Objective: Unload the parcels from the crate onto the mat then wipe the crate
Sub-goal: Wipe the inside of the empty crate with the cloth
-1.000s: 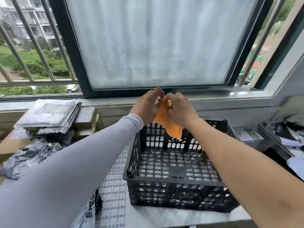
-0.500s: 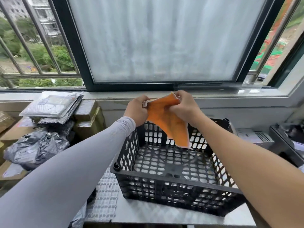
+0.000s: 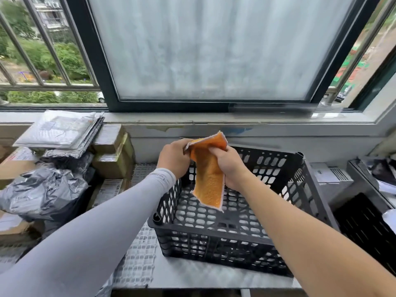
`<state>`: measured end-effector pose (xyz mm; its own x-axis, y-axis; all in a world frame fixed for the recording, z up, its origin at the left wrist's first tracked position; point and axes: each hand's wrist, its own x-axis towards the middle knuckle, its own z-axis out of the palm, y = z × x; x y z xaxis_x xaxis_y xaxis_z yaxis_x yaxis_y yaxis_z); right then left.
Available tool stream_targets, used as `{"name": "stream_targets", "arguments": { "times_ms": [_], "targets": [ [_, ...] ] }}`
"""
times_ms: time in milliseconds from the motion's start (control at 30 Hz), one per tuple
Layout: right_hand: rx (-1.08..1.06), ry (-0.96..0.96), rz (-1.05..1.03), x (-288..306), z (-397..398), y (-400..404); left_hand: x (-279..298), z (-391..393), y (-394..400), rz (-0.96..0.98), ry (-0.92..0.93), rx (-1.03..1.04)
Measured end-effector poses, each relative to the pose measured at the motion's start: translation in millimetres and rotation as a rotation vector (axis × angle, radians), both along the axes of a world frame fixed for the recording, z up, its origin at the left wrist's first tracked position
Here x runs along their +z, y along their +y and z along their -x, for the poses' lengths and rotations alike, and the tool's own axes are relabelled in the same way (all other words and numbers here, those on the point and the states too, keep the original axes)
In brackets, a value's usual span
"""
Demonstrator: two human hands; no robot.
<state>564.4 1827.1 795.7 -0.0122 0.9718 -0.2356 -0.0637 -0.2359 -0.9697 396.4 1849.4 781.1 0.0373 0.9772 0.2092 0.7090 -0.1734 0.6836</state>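
Note:
A black perforated crate (image 3: 304, 187) stands on a white gridded mat (image 3: 140, 256) in front of me, with nothing inside it. Both hands hold an orange cloth (image 3: 209, 181) above the crate's far left part. My left hand (image 3: 174, 158) pinches the cloth's top left corner. My right hand (image 3: 230, 166) grips its right edge, and the cloth hangs down into the crate's opening. Parcels lie piled to the left: white flat mailers (image 3: 57, 129), cardboard boxes (image 3: 113, 155) and a grey plastic bag (image 3: 42, 189).
A window sill and a frosted sliding window run across the back. At the right stand a grey tray with papers (image 3: 377, 174), a white box (image 3: 327, 174) and another dark crate (image 3: 368, 228). The table's front edge lies just below the crate.
The cloth has been unfolded and spread wider between my hands, and both hands have come lower over the crate. The view has tilted down a little.

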Motion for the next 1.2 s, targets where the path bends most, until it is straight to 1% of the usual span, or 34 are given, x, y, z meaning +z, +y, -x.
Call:
{"name": "stream_targets", "arguments": {
  "times_ms": [33,100,133,200,300,367,433,500,567,600,633,667,700,733,767,833,900,967,1033,1100,1200],
  "targets": [
    [-0.005,-0.008,0.008,-1.1,2.6,2.1,-3.5,3.9,-0.2,0.022,0.1,-0.026],
    [-0.002,-0.043,0.013,-5.2,9.4,4.9,-15.3,11.8,-1.5,0.116,0.359,-0.066],
    [-0.012,-0.065,0.013,-9.1,11.2,6.2,-21.6,14.4,-5.3,0.161,0.45,-0.076],
    [-0.052,-0.112,0.009,-17.4,20.9,10.3,-36.1,25.0,-17.5,0.24,0.516,-0.061],
    [-0.06,-0.187,-0.052,-27.6,40.8,9.1,-56.8,38.0,-51.0,0.295,0.55,-0.075],
    [-0.038,-0.225,-0.115,-36.5,56.3,6.3,-66.3,41.4,-71.4,0.334,0.524,-0.066],
    [0.034,-0.282,-0.169,-45.6,73.4,3.4,-74.1,43.9,-81.6,0.355,0.399,0.015],
    [0.114,-0.334,-0.193,-61.7,88.8,1.4,-79.3,45.7,-85.3,0.364,0.225,0.058],
    [0.241,-0.372,-0.141,-75.5,101.3,-4.6,-82.8,46.9,-88.8,0.323,0.066,0.046],
    [0.306,-0.377,-0.1,-81.3,106.9,-9.3,-86.6,48.0,-89.7,0.293,0.057,0.028],
    [0.36,-0.358,-0.053,-86.1,111.6,-14.5,-89.2,49.1,-90.2,0.268,0.125,0.006],
    [0.401,-0.325,-0.001,-90.6,115.5,-18.9,-90.9,49.7,-90.3,0.252,0.232,-0.012],
    [0.419,-0.261,0.04,-94.3,118.8,-21.4,-92.6,49.3,-90.4,0.25,0.323,-0.014],
    [0.417,-0.178,0.078,-95.3,121.0,-21.5,-91.0,48.3,-90.8,0.262,0.376,0.001],
    [0.399,-0.096,0.119,-95.3,121.1,-19.5,-89.4,47.2,-91.8,0.266,0.41,0.027],
    [0.332,-0.025,0.189,-89.8,120.3,-12.8,-83.6,43.8,-93.7,0.267,0.427,0.052],
    [0.243,-0.072,0.203,-81.5,124.0,-4.9,-79.4,41.6,-95.9,0.295,0.452,0.049],
    [0.208,-0.235,0.141,-81.7,132.0,3.8,-79.2,41.1,-97.3,0.295,0.513,0.054],
    [0.239,-0.404,0.076,-84.6,137.3,15.0,-79.6,41.1,-99.4,0.295,0.556,0.057],
    [0.253,-0.452,0.092,-84.9,145.7,28.7,-79.2,41.0,-99.3,0.297,0.549,0.066],
    [0.169,-0.459,0.133,-88.3,153.9,50.9,-78.8,41.9,-97.4,0.308,0.508,0.06]
  ]
}}
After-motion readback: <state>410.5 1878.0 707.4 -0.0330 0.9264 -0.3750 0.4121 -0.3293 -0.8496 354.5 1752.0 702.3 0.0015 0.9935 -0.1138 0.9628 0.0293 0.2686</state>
